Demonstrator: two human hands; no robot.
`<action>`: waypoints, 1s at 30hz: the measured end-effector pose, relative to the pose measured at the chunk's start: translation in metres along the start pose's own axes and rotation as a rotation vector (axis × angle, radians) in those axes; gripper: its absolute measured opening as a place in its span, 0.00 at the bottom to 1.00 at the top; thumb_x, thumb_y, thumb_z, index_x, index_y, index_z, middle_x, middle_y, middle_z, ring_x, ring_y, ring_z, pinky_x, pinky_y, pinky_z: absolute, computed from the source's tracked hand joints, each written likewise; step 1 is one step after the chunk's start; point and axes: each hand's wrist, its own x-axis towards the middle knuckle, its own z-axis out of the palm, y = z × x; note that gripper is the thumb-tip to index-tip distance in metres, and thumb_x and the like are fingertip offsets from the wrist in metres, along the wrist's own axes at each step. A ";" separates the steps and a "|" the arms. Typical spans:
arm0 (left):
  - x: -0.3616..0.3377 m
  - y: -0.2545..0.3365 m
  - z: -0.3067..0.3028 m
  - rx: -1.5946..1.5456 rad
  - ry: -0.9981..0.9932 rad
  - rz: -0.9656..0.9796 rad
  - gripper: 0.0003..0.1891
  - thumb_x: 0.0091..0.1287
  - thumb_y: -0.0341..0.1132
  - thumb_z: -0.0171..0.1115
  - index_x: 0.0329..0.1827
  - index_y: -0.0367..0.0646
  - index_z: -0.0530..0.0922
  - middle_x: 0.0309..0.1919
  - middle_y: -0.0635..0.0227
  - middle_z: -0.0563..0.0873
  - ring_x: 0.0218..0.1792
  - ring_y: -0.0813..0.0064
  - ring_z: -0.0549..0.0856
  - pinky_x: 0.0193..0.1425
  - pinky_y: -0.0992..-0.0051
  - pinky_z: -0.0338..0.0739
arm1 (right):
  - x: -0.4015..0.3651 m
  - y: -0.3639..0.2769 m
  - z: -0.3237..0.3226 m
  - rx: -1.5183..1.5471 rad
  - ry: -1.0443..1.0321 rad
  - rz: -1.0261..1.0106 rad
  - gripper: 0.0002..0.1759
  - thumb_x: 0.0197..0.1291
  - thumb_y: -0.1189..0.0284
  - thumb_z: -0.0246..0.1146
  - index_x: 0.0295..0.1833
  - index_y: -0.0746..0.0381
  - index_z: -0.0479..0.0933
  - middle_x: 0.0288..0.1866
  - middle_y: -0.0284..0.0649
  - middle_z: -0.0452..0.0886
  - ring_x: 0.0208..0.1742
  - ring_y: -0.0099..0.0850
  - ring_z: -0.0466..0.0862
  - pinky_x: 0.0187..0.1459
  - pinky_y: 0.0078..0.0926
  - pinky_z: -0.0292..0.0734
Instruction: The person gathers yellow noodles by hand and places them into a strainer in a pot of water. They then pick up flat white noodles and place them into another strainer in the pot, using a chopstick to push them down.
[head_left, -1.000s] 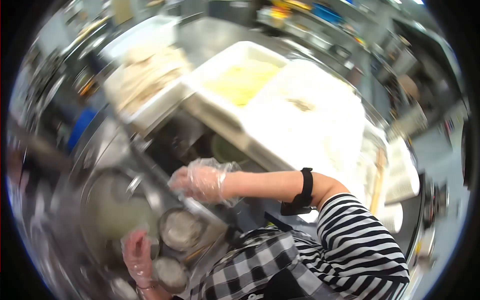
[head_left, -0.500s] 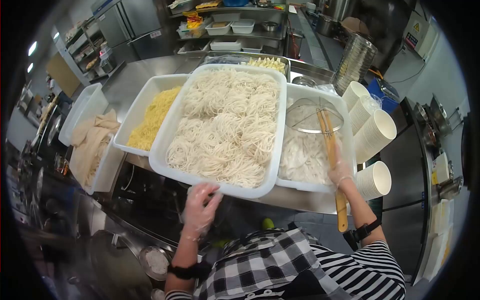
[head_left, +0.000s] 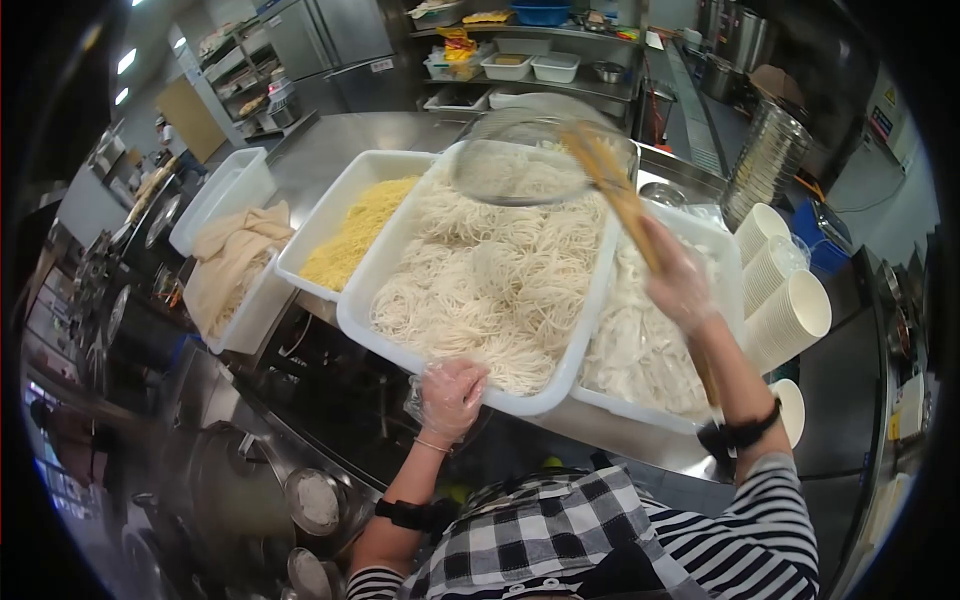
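Note:
My right hand (head_left: 682,280), in a clear plastic glove, is closed around the long wooden handle of a wire strainer (head_left: 525,160). The strainer's mesh head is blurred and hangs over the far part of a white tub (head_left: 352,318) heaped with thin white noodles (head_left: 480,290). My left hand (head_left: 450,398), also gloved, is curled at the near rim of this tub. Whether its fingers grip the rim or anything else is hidden. Beneath my right forearm, a second tub (head_left: 640,412) holds wide, flat white noodles (head_left: 645,345).
Left of the noodles stands a tub of yellow noodles (head_left: 355,235), then a cloth-covered tub (head_left: 240,245). Stacked paper bowls (head_left: 790,320) line the right side. Behind them rises a tall metal stack (head_left: 768,160). A large pot (head_left: 240,480) is at lower left.
The strainer has swung left, from over the wide noodles to over the thin noodles. My left hand has come up to the tub's near rim and curled in. The whole view has shifted.

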 end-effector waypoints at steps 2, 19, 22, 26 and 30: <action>0.000 0.000 0.000 0.025 0.008 0.000 0.07 0.43 0.26 0.61 0.27 0.44 0.77 0.26 0.63 0.78 0.27 0.61 0.76 0.31 0.66 0.68 | 0.052 -0.017 0.039 0.058 -0.050 -0.122 0.32 0.39 0.81 0.50 0.57 0.55 0.63 0.46 0.45 0.74 0.42 0.42 0.76 0.41 0.34 0.72; 0.002 0.000 0.002 0.068 -0.050 0.018 0.08 0.43 0.25 0.59 0.28 0.42 0.78 0.28 0.62 0.78 0.32 0.61 0.76 0.38 0.66 0.68 | -0.008 0.153 0.067 -0.450 -0.346 0.434 0.18 0.49 0.71 0.48 0.48 0.59 0.70 0.40 0.50 0.76 0.43 0.44 0.76 0.44 0.38 0.71; 0.002 -0.001 0.002 0.081 -0.060 0.034 0.10 0.42 0.25 0.58 0.29 0.43 0.78 0.29 0.63 0.79 0.32 0.60 0.76 0.39 0.65 0.68 | -0.082 0.143 0.080 -0.466 -0.724 0.333 0.22 0.50 0.65 0.50 0.50 0.64 0.67 0.40 0.52 0.76 0.42 0.42 0.76 0.44 0.36 0.70; -0.001 -0.001 0.003 0.106 -0.084 0.017 0.10 0.43 0.26 0.57 0.30 0.45 0.78 0.30 0.62 0.77 0.35 0.61 0.75 0.41 0.66 0.66 | -0.089 0.087 0.114 -0.343 -0.641 0.668 0.36 0.48 0.62 0.55 0.60 0.67 0.52 0.48 0.52 0.72 0.48 0.44 0.74 0.49 0.33 0.68; -0.001 0.001 0.005 0.143 -0.052 0.027 0.10 0.42 0.25 0.57 0.30 0.44 0.78 0.29 0.63 0.78 0.33 0.61 0.76 0.40 0.66 0.67 | -0.063 0.073 0.149 -0.519 -0.591 0.851 0.46 0.45 0.61 0.59 0.64 0.65 0.40 0.48 0.53 0.71 0.51 0.44 0.72 0.49 0.31 0.68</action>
